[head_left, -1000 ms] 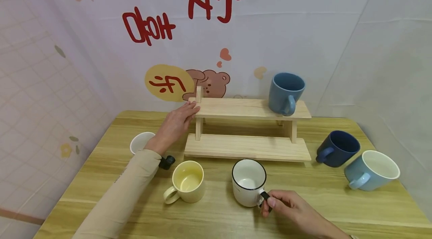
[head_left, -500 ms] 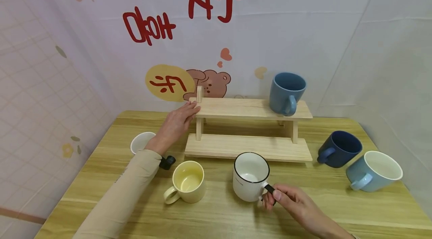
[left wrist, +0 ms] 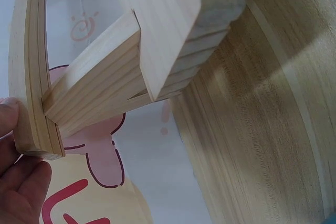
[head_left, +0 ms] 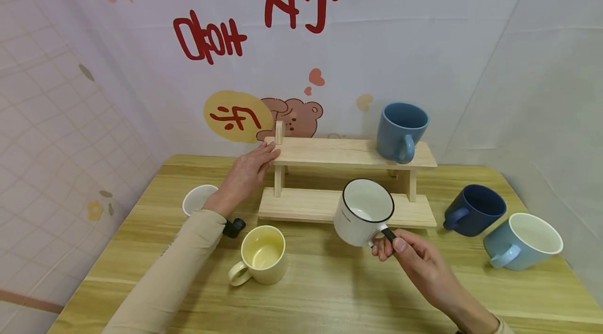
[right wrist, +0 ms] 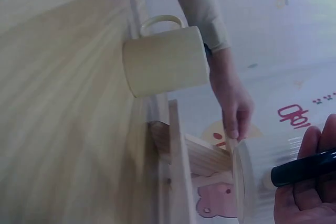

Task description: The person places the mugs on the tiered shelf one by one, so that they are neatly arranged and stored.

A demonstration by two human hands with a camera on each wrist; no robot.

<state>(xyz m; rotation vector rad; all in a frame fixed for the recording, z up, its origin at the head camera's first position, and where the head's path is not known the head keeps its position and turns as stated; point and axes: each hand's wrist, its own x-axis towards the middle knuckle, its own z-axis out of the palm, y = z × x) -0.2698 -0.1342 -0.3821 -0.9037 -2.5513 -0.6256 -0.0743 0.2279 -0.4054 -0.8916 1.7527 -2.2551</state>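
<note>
The head camera looks forward and down from the near side of the tabletop (head_left: 320, 302), far enough back to take in the wooden rack (head_left: 330, 151), left hand (head_left: 246, 171) and right hand (head_left: 421, 263). The left wrist camera sits close by the rack's left end, its picture turned sideways (the tabletop fills the right side). The right wrist camera, tipped sideways too, looks low past the nearby white mug (right wrist: 262, 177) toward the left hand. Head and right wrist views share the yellow mug (head_left: 270, 270); all three share the rack.
</note>
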